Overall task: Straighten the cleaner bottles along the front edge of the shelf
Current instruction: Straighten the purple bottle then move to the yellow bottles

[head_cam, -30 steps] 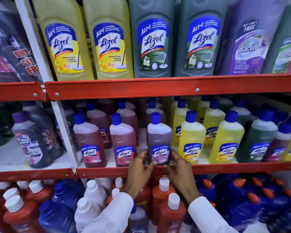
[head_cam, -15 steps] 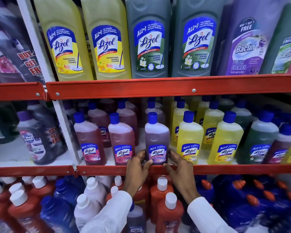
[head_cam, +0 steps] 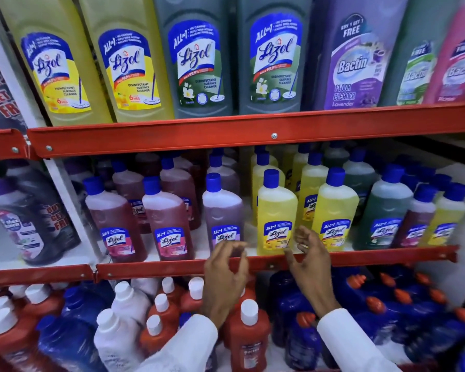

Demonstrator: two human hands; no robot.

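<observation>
Small blue-capped cleaner bottles stand in a row on the middle shelf behind its red front edge (head_cam: pixel 360 256). From the left come two pink bottles (head_cam: pixel 113 218), a purple bottle (head_cam: pixel 222 210), then two yellow bottles. My left hand (head_cam: pixel 224 275) hovers with fingers spread just below the purple bottle, not touching it. My right hand (head_cam: pixel 310 267) is open beside the lower right of the first yellow bottle (head_cam: pixel 275 210). Both hands hold nothing. White sleeves cover my wrists.
Large yellow, grey and purple bottles (head_cam: pixel 199 57) fill the top shelf. More small bottles stand in rows behind the front ones. Below, red and white bottles (head_cam: pixel 246 334) and dark blue ones (head_cam: pixel 387 304) crowd the bottom shelf. A white upright post (head_cam: pixel 62 189) divides the bays at left.
Both hands have let go of the purple bottle and shifted right. My right hand is now by the yellow bottle. The view has moved closer to the shelf.
</observation>
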